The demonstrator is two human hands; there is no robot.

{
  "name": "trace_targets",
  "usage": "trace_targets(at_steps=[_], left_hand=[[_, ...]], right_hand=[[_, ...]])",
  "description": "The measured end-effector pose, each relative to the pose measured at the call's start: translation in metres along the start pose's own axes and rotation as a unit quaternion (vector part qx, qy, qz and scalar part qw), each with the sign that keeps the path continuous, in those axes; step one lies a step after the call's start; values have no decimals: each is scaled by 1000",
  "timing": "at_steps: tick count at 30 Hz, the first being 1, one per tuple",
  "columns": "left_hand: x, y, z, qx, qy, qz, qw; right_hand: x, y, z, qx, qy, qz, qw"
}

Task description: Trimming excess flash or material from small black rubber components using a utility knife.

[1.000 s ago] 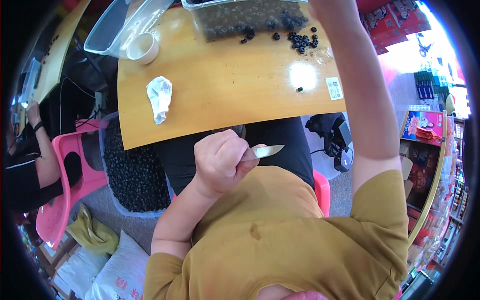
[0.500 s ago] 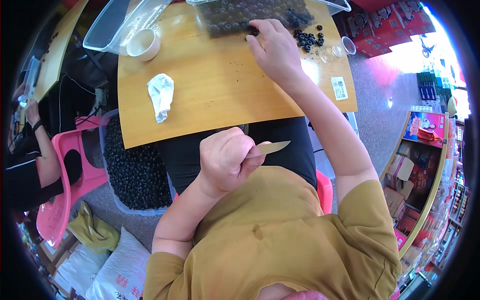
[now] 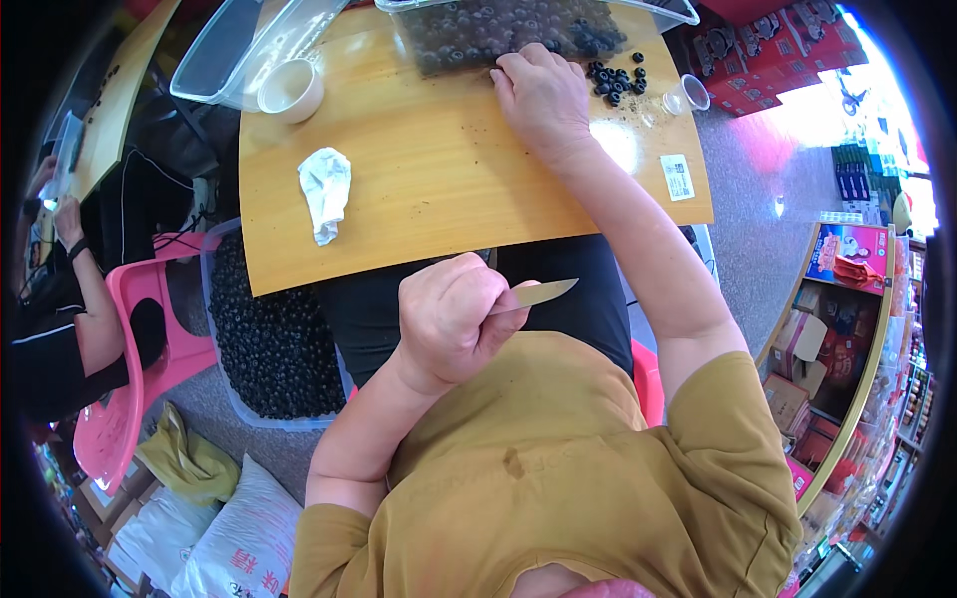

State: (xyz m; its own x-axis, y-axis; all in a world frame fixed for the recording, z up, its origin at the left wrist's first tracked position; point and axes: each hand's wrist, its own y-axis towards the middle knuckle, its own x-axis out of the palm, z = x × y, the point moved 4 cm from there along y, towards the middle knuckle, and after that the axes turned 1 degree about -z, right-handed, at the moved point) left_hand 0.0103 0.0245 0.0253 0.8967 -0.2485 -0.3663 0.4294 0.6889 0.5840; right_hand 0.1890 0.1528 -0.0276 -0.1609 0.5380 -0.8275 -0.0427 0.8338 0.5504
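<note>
My left hand (image 3: 454,314) is wrapped round a small knife (image 3: 546,293), its pointed blade sticking out to the right above my lap. My right hand (image 3: 546,105) reaches across the wooden table (image 3: 429,189) to its far side, fingers curled downward. Whatever lies under those fingers is hidden. Just beyond it stands a clear plastic tub (image 3: 439,60) of small dark round pieces, some showing a pale ring. Several loose dark round pieces (image 3: 613,88) lie right of that hand. A small clear cup (image 3: 688,95) rests on its side near the table's right edge.
A crumpled white tissue (image 3: 325,194), a white bowl (image 3: 291,90) and another clear tub (image 3: 214,60) are on the table's left side. Below stands a large bin of dark round pieces (image 3: 269,339). A pink chair (image 3: 130,349) and another person's arm (image 3: 95,299) are farther left.
My right hand has drawn slightly nearer, its fingers curling in over a dark piece seen beside them before. The left hand and knife have stayed nearly still.
</note>
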Motion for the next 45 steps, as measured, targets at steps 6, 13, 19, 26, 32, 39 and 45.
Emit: trace_targets(at_steps=[6, 13, 19, 26, 32, 39, 45], left_hand=[[0, 1, 0, -2, 1, 3, 1000], [0, 0, -3, 17, 9, 11, 1000], [3, 1, -3, 19, 3, 1, 1000], [3, 0, -3, 3, -7, -3, 1000], [2, 1, -1, 26, 14, 2, 1000], [0, 2, 0, -5, -5, 13, 1000], [-8, 3, -2, -52, -11, 30, 998]], right_hand=[[5, 0, 3, 16, 58, -20, 998], [-8, -21, -3, 12, 120, -56, 991], [-18, -34, 1, 30, 166, -91, 982], [-21, -40, 6, 70, 142, -103, 982], [-23, -42, 3, 68, 113, -113, 985], [-28, -47, 3, 72, 170, -88, 979], [-72, -62, -37, 291, 662, -176, 668]])
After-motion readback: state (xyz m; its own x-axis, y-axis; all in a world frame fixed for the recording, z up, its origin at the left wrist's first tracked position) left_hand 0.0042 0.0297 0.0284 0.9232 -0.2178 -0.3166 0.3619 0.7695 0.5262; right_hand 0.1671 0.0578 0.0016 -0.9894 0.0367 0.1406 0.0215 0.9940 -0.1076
